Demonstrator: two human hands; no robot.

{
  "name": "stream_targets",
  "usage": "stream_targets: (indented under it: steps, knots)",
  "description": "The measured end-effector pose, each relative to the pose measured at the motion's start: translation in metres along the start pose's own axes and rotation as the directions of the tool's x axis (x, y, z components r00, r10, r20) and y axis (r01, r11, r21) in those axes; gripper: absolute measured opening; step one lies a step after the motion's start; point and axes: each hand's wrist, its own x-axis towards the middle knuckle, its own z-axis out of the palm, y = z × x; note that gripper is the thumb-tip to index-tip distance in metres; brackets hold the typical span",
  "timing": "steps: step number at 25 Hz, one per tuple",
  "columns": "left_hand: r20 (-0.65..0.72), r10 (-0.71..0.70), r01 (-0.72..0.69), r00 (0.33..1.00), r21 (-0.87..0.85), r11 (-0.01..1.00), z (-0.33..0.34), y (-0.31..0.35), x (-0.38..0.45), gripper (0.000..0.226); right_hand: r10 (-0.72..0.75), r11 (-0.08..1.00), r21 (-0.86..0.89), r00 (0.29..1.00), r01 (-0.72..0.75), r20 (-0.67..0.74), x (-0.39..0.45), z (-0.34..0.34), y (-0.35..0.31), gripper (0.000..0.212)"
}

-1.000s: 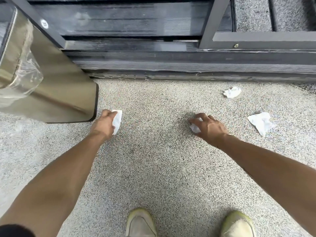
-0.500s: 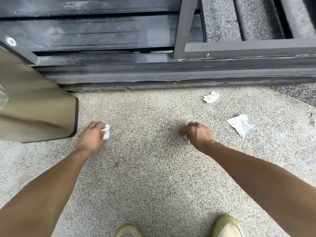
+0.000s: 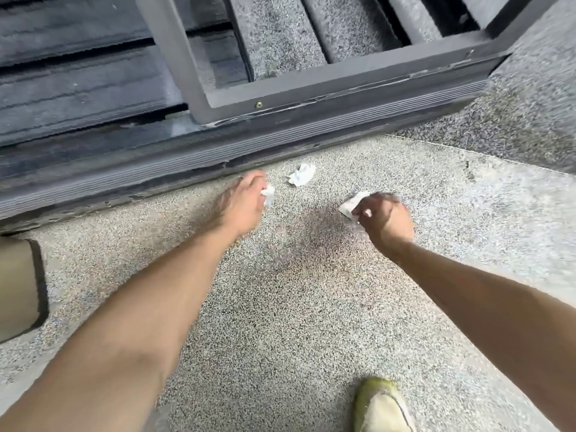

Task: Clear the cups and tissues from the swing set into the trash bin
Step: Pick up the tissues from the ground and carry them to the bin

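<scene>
Left hand and right hand each clutch a tissue.

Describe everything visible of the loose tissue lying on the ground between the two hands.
The loose tissue is a small white crumpled wad, paper by its look, with folds and bluish shadows in its creases. It lies on the speckled pebble floor, just in front of the dark ribbed base rail of the frame. Nothing touches it: the left hand is close beside it and the right hand farther off, each gripping its own tissue.
</scene>
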Motion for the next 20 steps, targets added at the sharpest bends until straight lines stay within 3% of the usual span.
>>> stream_targets:
  steps: [2, 5, 10, 13, 20]
  knots:
    - [0.043, 0.087, -0.089, 0.995, 0.038, 0.995, 0.003, 0.026, 0.017, 0.039, 0.021, 0.999, 0.035, 1.0, -0.022, 0.02, 0.001, -0.007, 0.012, 0.007]
    - [0.112, 0.181, -0.199, 0.977, 0.186, 0.962, 0.011, 0.051, 0.043, 0.023, 0.023, 1.0, -0.008, 0.996, -0.023, 0.09, 0.005, -0.007, 0.017, 0.007]
    - [0.224, 0.244, -0.31, 0.944, 0.339, 0.889, 0.025, 0.057, 0.068, 0.038, 0.046, 0.999, 0.001, 0.976, -0.047, 0.212, 0.017, 0.013, 0.016, 0.013]
    - [0.192, 0.279, -0.325, 0.941, 0.281, 0.903, 0.028, 0.053, 0.071, 0.03, 0.068, 0.998, -0.012, 0.985, -0.067, 0.158, 0.016, 0.026, 0.02, 0.011]
    - [0.124, 0.196, -0.216, 0.973, 0.175, 0.961, 0.03, 0.064, 0.064, 0.019, 0.018, 0.998, 0.053, 0.995, -0.023, 0.098, 0.01, 0.026, 0.02, 0.012]
